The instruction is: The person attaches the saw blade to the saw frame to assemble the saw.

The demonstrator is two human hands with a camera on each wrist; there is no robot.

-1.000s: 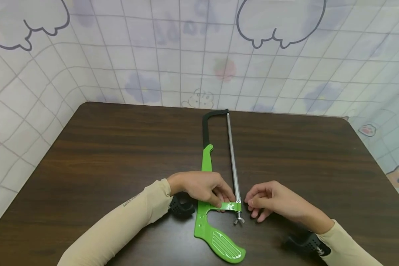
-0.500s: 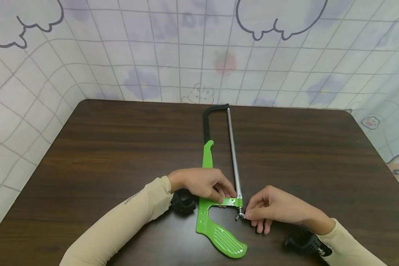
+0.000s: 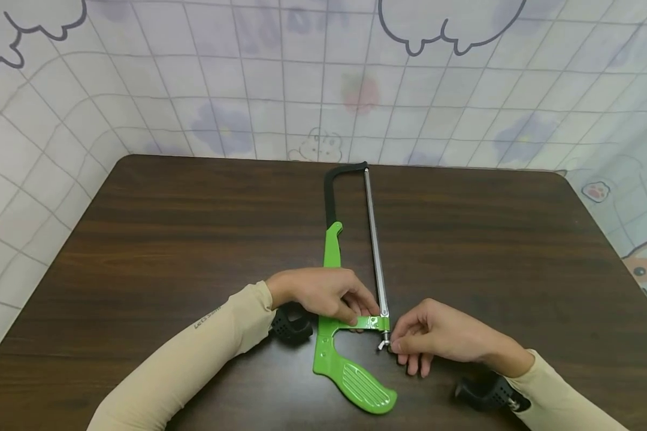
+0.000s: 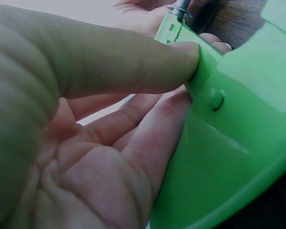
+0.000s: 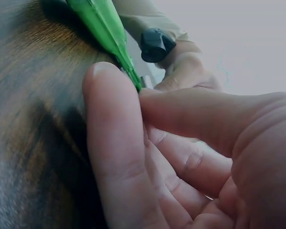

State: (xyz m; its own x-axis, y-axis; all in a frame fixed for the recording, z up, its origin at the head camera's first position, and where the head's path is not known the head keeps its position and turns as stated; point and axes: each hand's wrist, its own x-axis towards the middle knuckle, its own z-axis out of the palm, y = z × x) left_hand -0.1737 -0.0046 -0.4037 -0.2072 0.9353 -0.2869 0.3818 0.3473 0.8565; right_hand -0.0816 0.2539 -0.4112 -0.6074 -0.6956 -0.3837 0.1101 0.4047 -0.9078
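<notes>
A hacksaw lies flat on the dark table, with a green handle (image 3: 363,386), a black front frame (image 3: 330,197) and a straight silver blade bar (image 3: 374,245). My left hand (image 3: 323,293) grips the short green crossbar (image 3: 372,324) near its blade end. The left wrist view shows the thumb (image 4: 176,62) pressed on the crossbar's face and fingers curled beneath. At the crossbar's end, a metal wing nut (image 3: 383,343) sits on the threaded bolt (image 4: 181,8). My right hand (image 3: 444,332) pinches the wing nut at its right side with thumb and fingertips, which partly hide it.
The brown wood-grain table (image 3: 194,227) has rounded far corners. Behind it hangs a white gridded cloth (image 3: 275,78) with printed clouds and flowers. A black wrist camera (image 3: 291,326) sits under the left wrist, another black wrist camera (image 3: 482,392) under the right.
My right hand has moved in from beside the crossbar's end to the wing nut, whose wings have turned. The left hand keeps its hold on the crossbar. The head view has shifted slightly.
</notes>
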